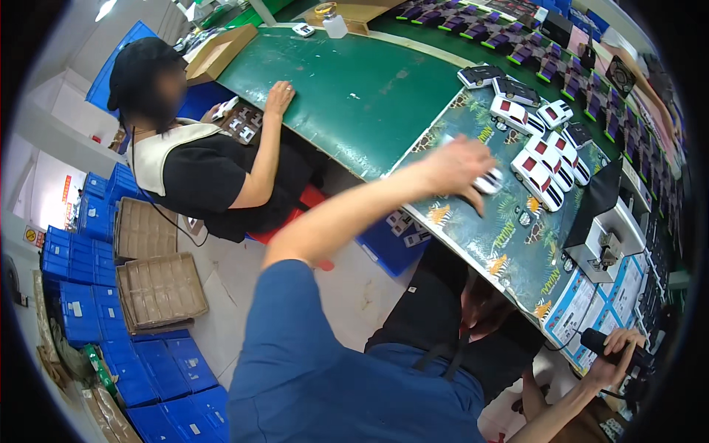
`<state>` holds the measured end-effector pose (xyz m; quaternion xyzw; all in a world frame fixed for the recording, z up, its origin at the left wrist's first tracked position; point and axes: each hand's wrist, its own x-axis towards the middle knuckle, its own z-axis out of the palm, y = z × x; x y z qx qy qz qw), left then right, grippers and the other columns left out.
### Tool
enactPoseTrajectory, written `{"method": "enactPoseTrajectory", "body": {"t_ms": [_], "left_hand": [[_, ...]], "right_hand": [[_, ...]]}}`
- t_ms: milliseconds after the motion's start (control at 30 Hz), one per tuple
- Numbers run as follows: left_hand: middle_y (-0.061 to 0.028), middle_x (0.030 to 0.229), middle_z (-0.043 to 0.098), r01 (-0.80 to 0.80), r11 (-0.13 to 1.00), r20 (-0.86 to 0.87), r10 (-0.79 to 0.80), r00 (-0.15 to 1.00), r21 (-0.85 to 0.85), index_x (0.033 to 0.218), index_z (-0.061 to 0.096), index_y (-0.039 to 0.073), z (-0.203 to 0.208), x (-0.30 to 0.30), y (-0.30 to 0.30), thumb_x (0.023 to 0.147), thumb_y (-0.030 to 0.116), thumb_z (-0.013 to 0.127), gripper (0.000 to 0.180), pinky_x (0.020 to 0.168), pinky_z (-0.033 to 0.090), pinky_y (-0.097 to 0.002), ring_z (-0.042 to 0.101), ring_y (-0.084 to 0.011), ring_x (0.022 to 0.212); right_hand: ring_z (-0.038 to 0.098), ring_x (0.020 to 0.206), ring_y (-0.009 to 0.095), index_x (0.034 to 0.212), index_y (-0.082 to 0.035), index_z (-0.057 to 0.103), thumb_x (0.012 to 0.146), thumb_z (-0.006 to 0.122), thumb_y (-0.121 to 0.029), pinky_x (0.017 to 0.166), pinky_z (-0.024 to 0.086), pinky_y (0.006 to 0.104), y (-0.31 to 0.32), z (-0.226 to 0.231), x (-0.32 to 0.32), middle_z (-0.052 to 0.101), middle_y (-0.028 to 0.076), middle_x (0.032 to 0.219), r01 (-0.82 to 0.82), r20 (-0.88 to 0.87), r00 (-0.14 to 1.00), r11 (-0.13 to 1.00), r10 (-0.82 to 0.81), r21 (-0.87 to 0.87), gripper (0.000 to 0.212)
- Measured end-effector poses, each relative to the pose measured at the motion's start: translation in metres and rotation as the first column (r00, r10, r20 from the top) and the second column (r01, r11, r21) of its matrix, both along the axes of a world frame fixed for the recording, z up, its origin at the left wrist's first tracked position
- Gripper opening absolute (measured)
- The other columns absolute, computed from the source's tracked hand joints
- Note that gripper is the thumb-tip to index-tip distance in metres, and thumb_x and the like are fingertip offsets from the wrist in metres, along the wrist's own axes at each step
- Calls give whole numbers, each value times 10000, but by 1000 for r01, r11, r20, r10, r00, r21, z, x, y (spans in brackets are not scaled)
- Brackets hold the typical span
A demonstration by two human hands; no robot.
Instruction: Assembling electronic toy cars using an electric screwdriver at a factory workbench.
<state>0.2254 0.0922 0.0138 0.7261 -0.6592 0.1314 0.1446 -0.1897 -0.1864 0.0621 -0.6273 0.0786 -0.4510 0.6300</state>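
Note:
My left hand (459, 166) reaches over the printed mat on the bench, blurred by motion. Its fingers curl over a white toy car (490, 181) with dark stripes, and part of the car is hidden under the palm. Just beyond it, several white toy cars (538, 179) with red windows stand bunched together, with black toy cars (517, 91) at the far side. Low at the right, my right hand (624, 345) is closed around a black cylindrical tool (595, 341) with a cable; its working end is hard to make out.
A black and white device (602, 244) stands near printed sheets (591, 314). Along the far side runs a row of purple and green fixtures (528, 48). A co-worker (192, 148) sits at the left by the green bench (332, 88). Blue bins (166, 362) and brown trays (159, 288) fill the lower left.

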Motion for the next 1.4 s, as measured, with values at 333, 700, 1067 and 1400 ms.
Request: {"method": "enactPoseTrajectory", "body": {"t_ms": [333, 700, 1067, 1400], "left_hand": [[-169, 1414, 428, -337, 934, 19, 342, 940, -120, 1375, 460, 56, 9, 2, 96, 631, 677, 741, 1009, 1109, 229, -593, 390, -349, 1337], [-144, 961, 679, 96, 877, -675, -428, 600, -471, 1027, 653, -13, 8, -281, -174, 808, 8, 679, 221, 750, 506, -335, 651, -255, 850], [-183, 799, 709, -104, 993, -892, 91, 443, 49, 881, 689, -35, -19, -302, -359, 807, 127, 639, 185, 719, 529, -381, 698, -296, 752], [-196, 918, 700, -399, 878, -877, -45, 478, -263, 1008, 650, -67, -47, -264, -395, 822, 112, 633, 259, 654, 540, -368, 693, -263, 761]], "right_hand": [[388, 541, 106, 906, -44, 477, 961, 537, -133, 544, 343, 238, -2, -5, -12, 389, 17, 679, -6, 34, 999, 998, 3, 68, 121], [529, 461, 157, 891, 7, 574, 761, 754, -119, 472, 486, 295, 36, 27, -59, 558, 79, 611, -59, 81, 995, 996, 53, 72, 256], [583, 488, 143, 788, -20, 594, 683, 834, -64, 466, 432, 234, 17, 50, -147, 618, 74, 609, -115, -18, 993, 992, 116, 54, 266], [552, 456, 169, 800, 7, 606, 650, 823, -80, 446, 445, 257, 2, 35, -111, 562, 74, 543, -221, 121, 972, 960, 202, 173, 277]]}}
